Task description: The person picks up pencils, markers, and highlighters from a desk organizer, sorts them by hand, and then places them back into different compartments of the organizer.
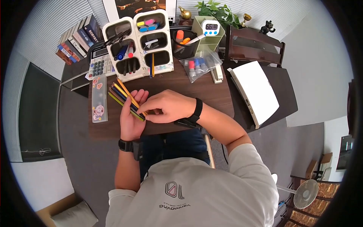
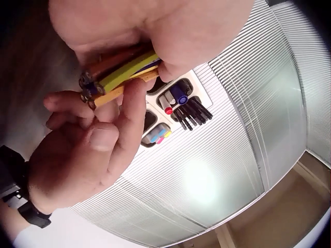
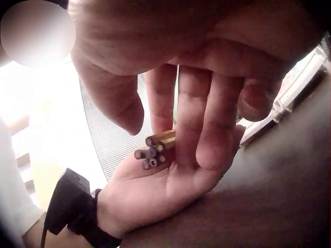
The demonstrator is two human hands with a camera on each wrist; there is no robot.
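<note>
A bundle of several coloured pencils (image 1: 121, 93) lies slanted across my left hand (image 1: 130, 123), which holds it between thumb and palm. Yellow, orange, olive-green and dark blue barrels show, with tips toward the organizer. In the left wrist view, the pencils' blunt ends (image 2: 89, 93) stick out below the left palm. My right hand (image 1: 168, 106) reaches over the bundle from the right. Its fingers touch the pencils near these ends, while the thumb (image 3: 126, 116) stands apart from them. Part of the bundle is hidden behind the right fingers.
A white six-compartment organizer (image 1: 138, 41) with pens, markers and pencils stands at the back. A sticker-covered pencil case (image 1: 99, 100) lies left, near a calculator (image 1: 101, 66). Behind the right hand are a bag of small bottles (image 1: 202, 64), a stapler (image 1: 217, 74) and a mesh cup (image 1: 181, 47).
</note>
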